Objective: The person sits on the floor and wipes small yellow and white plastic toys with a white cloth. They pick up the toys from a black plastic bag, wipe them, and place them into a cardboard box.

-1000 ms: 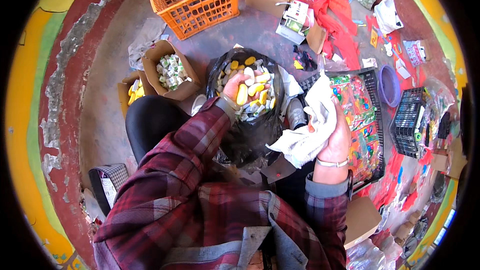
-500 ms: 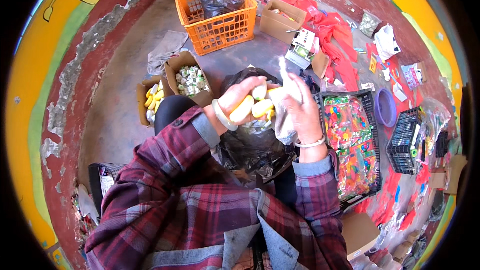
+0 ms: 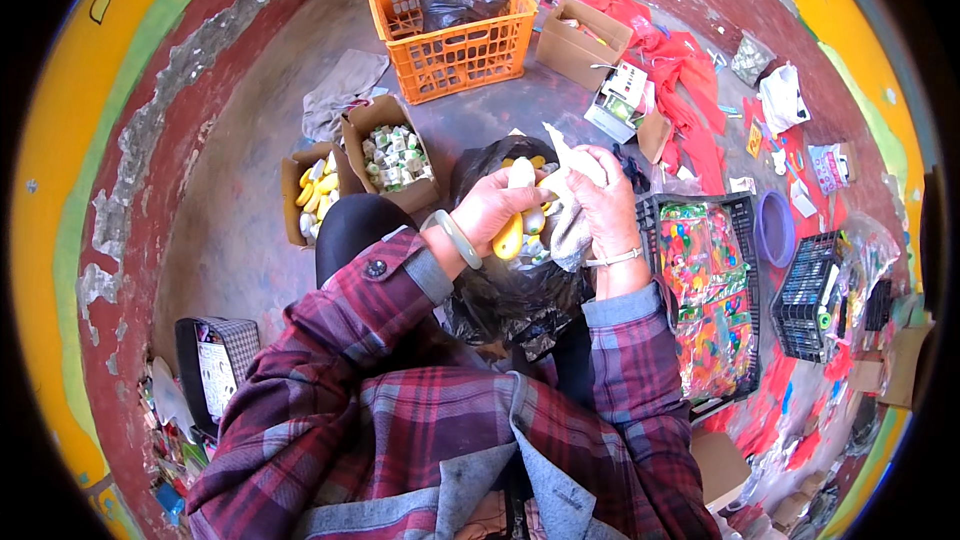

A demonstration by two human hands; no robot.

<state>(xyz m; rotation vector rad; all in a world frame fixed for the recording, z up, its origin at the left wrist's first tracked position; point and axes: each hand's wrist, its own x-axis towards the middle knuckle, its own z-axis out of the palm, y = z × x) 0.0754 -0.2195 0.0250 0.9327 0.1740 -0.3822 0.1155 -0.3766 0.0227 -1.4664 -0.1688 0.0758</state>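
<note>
Over a black plastic bag [image 3: 505,308], both my hands are close together at chest level. My left hand [image 3: 488,212] is closed on a yellow-and-white banana-shaped piece [image 3: 508,237], its white end by my thumb. My right hand [image 3: 604,202] grips a whitish cloth [image 3: 570,238] that hangs down beside the piece. More yellow and white pieces show behind my hands in the mouth of the bag. Just left of my knee stands a cardboard box [image 3: 291,185] of similar yellow pieces. Another cardboard box [image 3: 427,188] next to it holds small white-and-green pieces.
An orange crate [image 3: 460,58] with a black bag in it stands ahead. To my right, a black crate [image 3: 752,340] holds packets of colourful pieces, beside a purple basin [image 3: 775,228]. Red cloth [image 3: 690,75] and an opened carton [image 3: 582,38] lie far right.
The yellow pieces my left hand held in a bunch are now fewer, and more lie in the bag. My hands have shifted slightly, with the cloth still in my right.
</note>
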